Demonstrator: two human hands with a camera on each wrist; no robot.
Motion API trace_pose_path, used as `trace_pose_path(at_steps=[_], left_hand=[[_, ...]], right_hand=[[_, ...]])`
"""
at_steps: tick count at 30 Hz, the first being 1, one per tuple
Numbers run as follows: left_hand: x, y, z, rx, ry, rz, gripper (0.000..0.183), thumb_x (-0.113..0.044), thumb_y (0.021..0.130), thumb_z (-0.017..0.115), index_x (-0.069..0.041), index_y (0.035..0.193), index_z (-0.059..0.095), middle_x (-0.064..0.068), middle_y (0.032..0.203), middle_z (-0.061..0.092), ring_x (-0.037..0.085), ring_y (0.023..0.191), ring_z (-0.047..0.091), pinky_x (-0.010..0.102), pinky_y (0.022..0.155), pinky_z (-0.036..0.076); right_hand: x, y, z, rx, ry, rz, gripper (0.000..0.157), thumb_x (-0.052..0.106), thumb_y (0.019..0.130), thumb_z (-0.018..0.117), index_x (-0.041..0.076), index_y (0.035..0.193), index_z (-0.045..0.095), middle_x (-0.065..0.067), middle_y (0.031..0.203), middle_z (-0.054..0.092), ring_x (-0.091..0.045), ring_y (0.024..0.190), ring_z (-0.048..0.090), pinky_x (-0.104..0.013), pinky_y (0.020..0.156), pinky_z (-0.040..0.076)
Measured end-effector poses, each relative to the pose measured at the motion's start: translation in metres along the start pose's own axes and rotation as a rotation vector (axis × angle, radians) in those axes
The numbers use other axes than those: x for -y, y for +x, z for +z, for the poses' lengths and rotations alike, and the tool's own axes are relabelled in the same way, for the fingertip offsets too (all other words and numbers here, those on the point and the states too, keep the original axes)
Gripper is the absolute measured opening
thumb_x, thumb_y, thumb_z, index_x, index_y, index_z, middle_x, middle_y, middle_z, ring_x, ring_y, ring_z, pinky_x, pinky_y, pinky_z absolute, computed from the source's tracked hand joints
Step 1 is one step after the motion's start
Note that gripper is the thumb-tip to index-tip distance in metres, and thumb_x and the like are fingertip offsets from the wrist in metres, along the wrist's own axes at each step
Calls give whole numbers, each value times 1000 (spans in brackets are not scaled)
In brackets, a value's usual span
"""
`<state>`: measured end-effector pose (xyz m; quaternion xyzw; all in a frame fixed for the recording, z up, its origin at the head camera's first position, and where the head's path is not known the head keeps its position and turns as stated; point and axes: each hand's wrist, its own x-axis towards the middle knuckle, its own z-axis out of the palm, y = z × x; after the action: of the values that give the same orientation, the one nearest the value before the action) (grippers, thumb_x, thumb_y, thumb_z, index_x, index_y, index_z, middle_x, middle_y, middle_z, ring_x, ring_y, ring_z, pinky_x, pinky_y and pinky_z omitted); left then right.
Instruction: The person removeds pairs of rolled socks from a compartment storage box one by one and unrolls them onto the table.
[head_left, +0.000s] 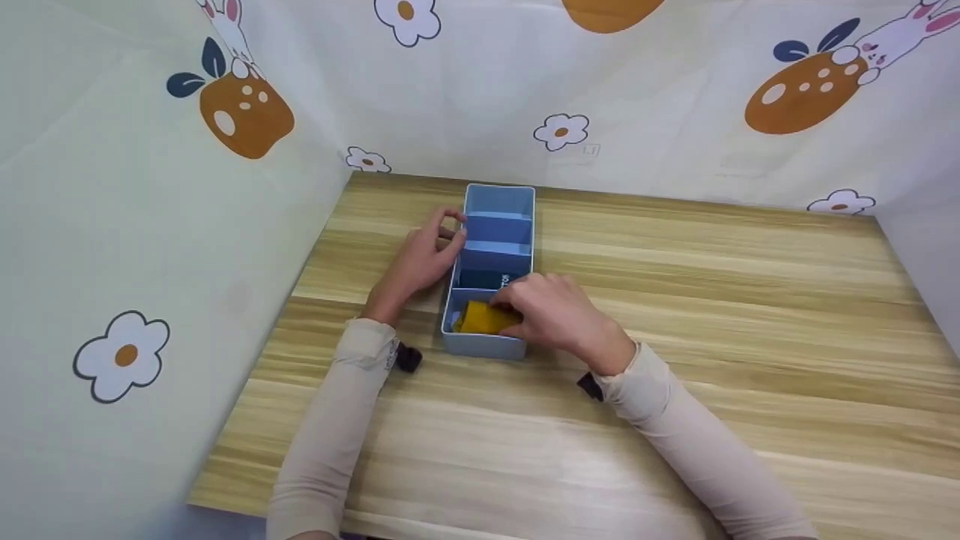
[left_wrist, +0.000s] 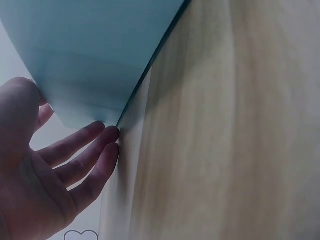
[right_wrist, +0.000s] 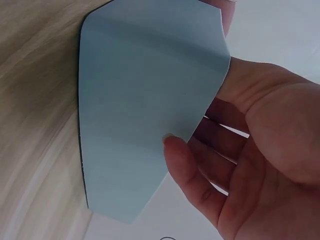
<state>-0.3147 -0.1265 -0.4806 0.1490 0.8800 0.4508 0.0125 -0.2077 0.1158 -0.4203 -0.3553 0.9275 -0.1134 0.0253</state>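
A long light-blue box (head_left: 484,346) with several compartments stands on the wooden table. Folded yellow cloth (head_left: 484,319) lies in its nearest compartment. My right hand (head_left: 559,315) reaches over the right rim, with thumb and forefinger pinching the cloth's right side. In the right wrist view, one finger (right_wrist: 182,162) lies against the box's outer wall, while the pinching fingertips are hidden behind it. My left hand (head_left: 424,255) is at the box's left side, fingers loosely bent, fingertips touching the wall low down near the table in the left wrist view.
A dark folded item (head_left: 480,280) with white lettering sits in the compartment just behind the yellow cloth. The wooden table (head_left: 720,300) extends to the right. Patterned sheeting (head_left: 480,90) rises along its back and sides.
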Motion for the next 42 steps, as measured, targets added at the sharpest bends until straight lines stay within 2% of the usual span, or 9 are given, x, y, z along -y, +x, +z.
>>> trace_pose_path(at_steps=[5, 12, 19, 21, 26, 30, 35, 42], left_hand=[[0, 0, 0, -1, 7, -4, 34, -39, 113, 55, -28, 144, 50, 11, 142, 72, 27, 122, 75, 49, 110, 58], [2, 1, 1, 6, 3, -23, 32, -38, 113, 54, -30, 144, 49, 11, 142, 72, 27, 123, 74, 50, 110, 57], [3, 2, 0, 5, 12, -1, 34, -43, 112, 53, -29, 143, 50, 14, 132, 76, 27, 117, 76, 48, 107, 59], [4, 2, 0, 3, 17, 2, 34, -44, 112, 52, -29, 143, 50, 14, 132, 76, 27, 117, 76, 48, 107, 59], [4, 2, 0, 11, 28, -14, 33, -43, 113, 51, -31, 143, 48, 13, 134, 75, 27, 119, 75, 48, 108, 58], [3, 2, 1, 15, 37, -23, 33, -43, 113, 51, -32, 143, 48, 12, 136, 74, 26, 120, 74, 48, 109, 58], [1, 1, 1, 10, 42, -26, 34, -43, 113, 51, -30, 144, 48, 12, 134, 75, 26, 119, 74, 49, 108, 58], [2, 1, 1, 8, 52, -30, 34, -45, 113, 51, -32, 144, 47, 12, 132, 75, 25, 119, 74, 49, 107, 58]], right_hand=[[1, 2, -1, 19, 3, 10, 27, 32, 93, 88, 19, 117, 85, 0, 108, 83, -22, 86, 74, -40, 70, 61], [2, 6, -1, 39, -11, -30, 38, 29, 94, 87, 28, 131, 80, 1, 108, 83, -21, 80, 70, -36, 62, 52], [3, 9, -3, 65, -63, 10, 13, 26, 90, 89, 23, 101, 83, 0, 82, 70, -22, 72, 60, -36, 55, 41], [3, 10, -4, 73, -60, 14, 13, 25, 90, 89, 23, 102, 83, 1, 84, 72, -22, 72, 61, -37, 55, 43], [5, 11, -5, 95, -51, 9, 24, 27, 92, 88, 23, 115, 83, 0, 96, 79, -22, 78, 66, -39, 62, 53], [4, 12, -4, 95, -46, -2, 24, 27, 94, 87, 23, 117, 83, 0, 94, 78, -21, 77, 66, -38, 61, 52], [2, 11, -2, 73, -48, -24, 25, 28, 93, 88, 23, 117, 83, 1, 93, 78, -20, 77, 65, -36, 59, 49], [1, 6, -7, 17, -29, -59, 34, 30, 93, 88, 23, 125, 80, 2, 106, 81, -20, 82, 70, -38, 65, 56]])
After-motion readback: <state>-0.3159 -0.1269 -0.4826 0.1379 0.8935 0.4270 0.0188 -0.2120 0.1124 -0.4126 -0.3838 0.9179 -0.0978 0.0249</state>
